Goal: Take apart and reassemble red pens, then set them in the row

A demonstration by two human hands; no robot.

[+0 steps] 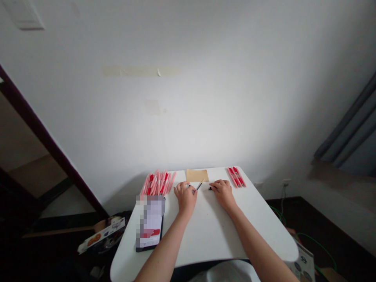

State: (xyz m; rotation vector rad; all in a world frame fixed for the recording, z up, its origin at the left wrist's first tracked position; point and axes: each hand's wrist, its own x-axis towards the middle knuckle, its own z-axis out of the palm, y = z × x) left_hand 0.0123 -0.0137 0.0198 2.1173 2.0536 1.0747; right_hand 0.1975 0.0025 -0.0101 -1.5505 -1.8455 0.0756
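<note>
A slim dark stick with a pale tip, which looks like a pen refill (200, 184), points up and to the right from the closed fingers of my left hand (186, 197). My right hand (225, 196) is closed on a small black piece (210, 188), too small to name. The two hands are a short way apart over the white table (205, 235). Pink and red pens (158, 182) lie in a loose pile left of my left hand. Several more pens (236, 177) rest side by side beyond my right hand.
A tan paper rectangle (197, 175) lies at the table's back edge, against the wall. A phone (151, 223) with a lit, partly blurred screen is beside my left forearm. Boxes and clutter (102, 235) stand on the floor at the left; green cable (320, 243) runs at the right.
</note>
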